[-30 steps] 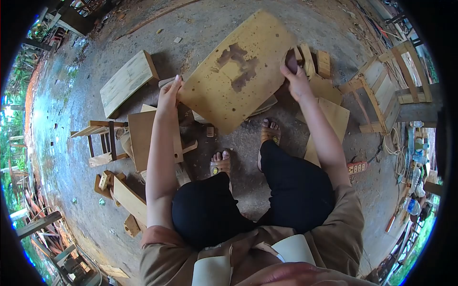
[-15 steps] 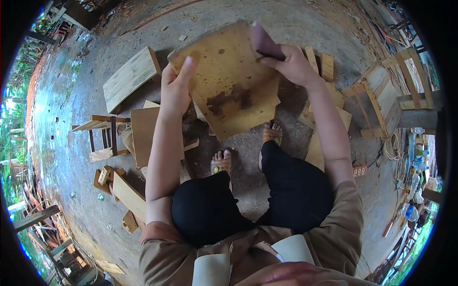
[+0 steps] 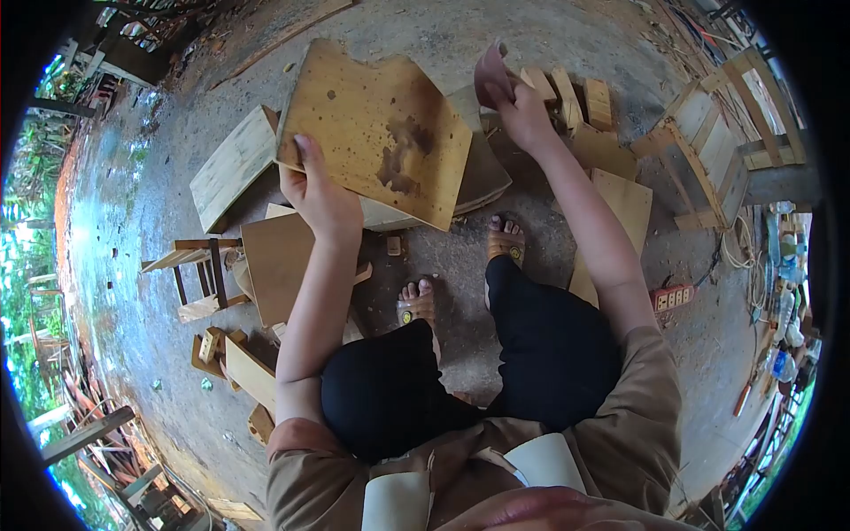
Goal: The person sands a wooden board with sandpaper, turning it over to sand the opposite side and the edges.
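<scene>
My left hand [image 3: 320, 193] grips the lower left edge of a yellowish wooden board [image 3: 354, 133], thumb on its face. The board is held up and tilted, with dark stains and small spots on its face and a curved notch in its top edge. To the right of the board and apart from it, my right hand [image 3: 529, 115] is closed on a curled, mauve-brown piece of sandpaper [image 3: 492, 73]. Behind the board, a pale wooden piece [image 3: 482, 164] is partly hidden on the floor.
Wooden boxes and boards lie around my feet, among them a long box [image 3: 232, 166] and a brown panel [image 3: 276, 270] on the left. At right are a wooden frame [image 3: 699, 150], a red power strip [image 3: 673, 297] and a coiled cord [image 3: 739, 248]. Bottles line the far right.
The board has moved left and turned in my left hand. My right hand has drawn away from it to the right, still holding the sandpaper.
</scene>
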The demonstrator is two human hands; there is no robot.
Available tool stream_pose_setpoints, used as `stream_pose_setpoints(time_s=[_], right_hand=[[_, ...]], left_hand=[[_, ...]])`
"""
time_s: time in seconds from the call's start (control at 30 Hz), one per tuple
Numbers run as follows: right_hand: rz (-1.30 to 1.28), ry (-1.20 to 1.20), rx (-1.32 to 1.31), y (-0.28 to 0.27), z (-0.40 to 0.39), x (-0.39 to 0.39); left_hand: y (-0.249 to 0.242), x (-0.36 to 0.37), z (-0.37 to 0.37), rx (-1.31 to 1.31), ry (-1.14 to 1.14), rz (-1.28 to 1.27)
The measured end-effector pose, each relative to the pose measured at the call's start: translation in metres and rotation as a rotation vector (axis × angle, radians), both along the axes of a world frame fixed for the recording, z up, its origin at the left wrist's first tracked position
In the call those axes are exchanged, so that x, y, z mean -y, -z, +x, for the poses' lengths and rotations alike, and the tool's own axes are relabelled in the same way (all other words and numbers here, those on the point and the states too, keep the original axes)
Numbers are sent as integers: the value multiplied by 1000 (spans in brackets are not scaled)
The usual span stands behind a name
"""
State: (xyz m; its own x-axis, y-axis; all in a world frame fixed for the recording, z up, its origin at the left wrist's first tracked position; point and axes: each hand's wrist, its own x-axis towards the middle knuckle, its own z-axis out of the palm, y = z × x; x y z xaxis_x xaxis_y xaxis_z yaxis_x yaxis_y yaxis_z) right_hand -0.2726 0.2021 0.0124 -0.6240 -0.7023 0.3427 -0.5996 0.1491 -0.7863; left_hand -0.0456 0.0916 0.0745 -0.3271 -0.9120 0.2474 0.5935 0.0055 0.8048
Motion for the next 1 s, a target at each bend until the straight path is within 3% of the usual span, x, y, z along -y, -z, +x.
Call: stream_pose_setpoints(time_s=[0.17,0.23,0.33,0.37,0.43,0.57,0.63,0.8,0.87,1.0], right_hand=[[-41,-36,301,34,19,12],[-137,-123,464,29,34,12],[-182,-211,549,18,46,9],[-185,-209,549,23,49,12],[-147,-291,363,29,61,17],[-45,-384,420,27,74,14],[-25,-402,425,27,73,14],[-38,-474,482,39,65,12],[-117,-471,707,50,57,15],[-30,-428,658,41,61,11]], left_hand=[[-4,-8,3,65,157,-166],[-19,-7,1,-114,506,-161],[-33,-10,3,-89,606,-36],[-36,-14,2,-87,609,-38],[-38,-26,-1,108,517,-280],[-24,-18,-4,-79,539,-354],[-24,-19,-4,121,342,-553],[-33,-29,-7,151,292,-520],[-33,-25,-8,121,330,-540],[-32,-17,-9,70,411,-581]])
